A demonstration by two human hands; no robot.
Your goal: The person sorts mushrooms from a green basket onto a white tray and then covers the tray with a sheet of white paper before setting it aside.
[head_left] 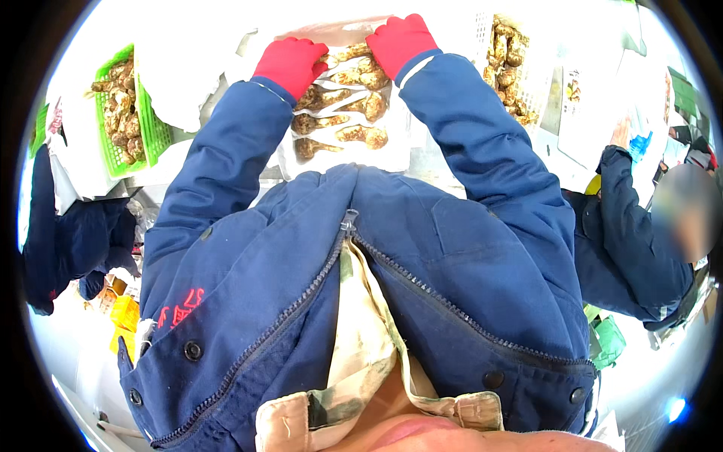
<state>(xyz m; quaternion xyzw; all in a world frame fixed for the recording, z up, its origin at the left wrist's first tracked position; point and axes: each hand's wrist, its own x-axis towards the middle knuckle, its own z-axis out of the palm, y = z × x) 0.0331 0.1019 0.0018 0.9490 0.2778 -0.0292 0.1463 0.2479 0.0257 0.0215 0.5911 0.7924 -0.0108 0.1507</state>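
Observation:
In front of me a white box (399, 151) holds brown-and-cream mushrooms (373, 105) laid in rows. White strips (331, 107) run between them. My left hand (292, 65), in a red glove, is at the box's far left, its curled fingers against the mushrooms at that end. Across from it my right hand (399, 45), also red-gloved, is closed at the far right corner. Between the two hands, along the far edge, spans a pale translucent sheet (331, 32). What either hand's fingers grip is hidden.
A green basket (154, 124) of mushrooms stands on the left, a white basket (533, 83) of mushrooms on the right. Other people in dark jackets are at my left (75, 241) and right (625, 233). A yellow crate (126, 313) sits low at left.

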